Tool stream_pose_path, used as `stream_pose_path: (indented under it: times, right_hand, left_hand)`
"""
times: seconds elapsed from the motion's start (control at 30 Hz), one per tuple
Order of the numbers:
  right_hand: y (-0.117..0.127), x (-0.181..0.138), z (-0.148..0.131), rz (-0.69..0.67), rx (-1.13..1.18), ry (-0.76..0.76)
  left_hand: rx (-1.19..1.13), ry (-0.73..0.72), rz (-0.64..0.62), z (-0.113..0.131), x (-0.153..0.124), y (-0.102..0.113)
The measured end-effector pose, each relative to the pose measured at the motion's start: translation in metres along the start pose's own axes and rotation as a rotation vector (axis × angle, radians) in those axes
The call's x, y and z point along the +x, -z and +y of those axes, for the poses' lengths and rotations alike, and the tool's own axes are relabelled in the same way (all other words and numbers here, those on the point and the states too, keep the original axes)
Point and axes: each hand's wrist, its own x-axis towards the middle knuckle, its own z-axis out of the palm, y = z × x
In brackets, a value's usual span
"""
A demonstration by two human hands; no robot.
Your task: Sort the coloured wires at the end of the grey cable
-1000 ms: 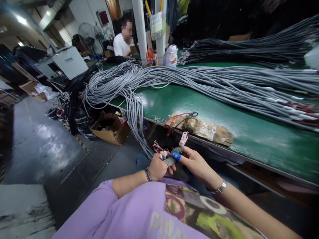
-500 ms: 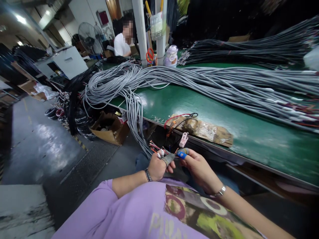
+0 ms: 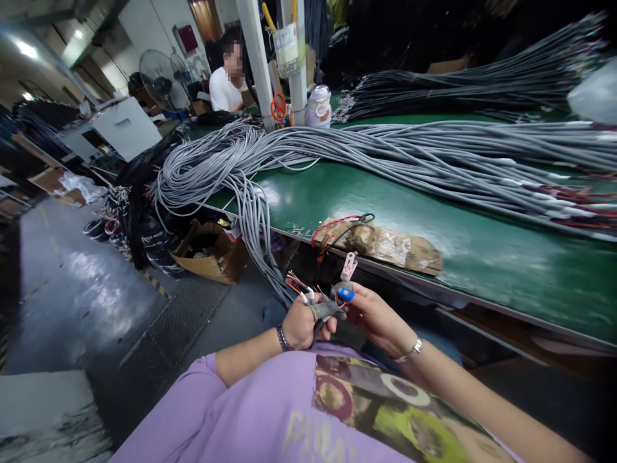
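Observation:
My left hand [image 3: 303, 320] is closed round the ends of several grey cables [image 3: 260, 238], which hang over the table edge. Thin coloured wires [image 3: 296, 281] and white sleeve ends stick up above its fingers. Grey covers wrap its thumb and finger. Close beside it, my right hand [image 3: 366, 305] pinches fine wires at the cable ends, its thumb in a blue cover [image 3: 345, 294] and its index finger in a grey one. The exact wires between its fingertips are too small to make out. A pink clip [image 3: 349, 265] stands at the table edge just beyond.
Grey cable bundles [image 3: 434, 151] lie along the green table [image 3: 299, 196]. A taped cardboard piece [image 3: 400, 246] with red and black leads sits at the near edge. A cardboard box [image 3: 212, 254] is on the floor. A person in white [image 3: 224, 88] sits at the back.
My right hand has moved slightly up and over the left fingertips, still pinching wires. The whole view has shifted a little. The cables in my left hand stay held.

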Motion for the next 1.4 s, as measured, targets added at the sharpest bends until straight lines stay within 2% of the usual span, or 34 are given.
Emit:
stream_pose_path:
  times: [0.1,0.2,0.3,0.37,0.57,0.73,0.83,0.9,1.17,1.4]
  right_hand:
    - [-0.003,-0.002,-0.003,0.12,-0.057,0.107]
    - [0.003,-0.004,-0.006,0.195,0.021,0.081]
    - [0.01,-0.006,-0.007,0.147,0.028,-0.043]
    - [0.011,-0.008,-0.007,0.087,-0.073,-0.059]
    - [-0.002,-0.012,-0.016,0.008,-0.479,0.097]
    - [-0.001,-0.015,-0.015,0.006,-0.524,0.196]
    - [0.0,-0.015,-0.013,-0.03,-0.522,0.2]
    - [-0.001,-0.015,-0.013,-0.022,-0.539,0.194]
    - [0.001,-0.01,-0.007,0.149,-0.575,0.236]
    - [0.003,-0.013,-0.006,0.142,-0.506,0.183]
  left_hand:
    - [0.007,-0.041,0.081,-0.002,0.002,0.0]
    - [0.024,-0.079,0.103,-0.005,0.002,0.0]
    - [0.047,-0.13,0.129,-0.007,0.002,0.001]
    - [0.076,-0.163,0.13,-0.008,0.001,0.001]
    - [0.228,-0.159,0.102,-0.009,-0.001,0.001]
    - [0.261,-0.115,0.027,-0.005,-0.002,0.004]
    - [0.288,-0.066,-0.067,-0.004,-0.002,0.004]
    - [0.294,-0.065,-0.079,-0.006,-0.002,0.004]
    - [0.143,-0.142,0.089,-0.009,0.0,0.001]
    - [0.112,-0.124,0.124,-0.004,0.001,-0.003]
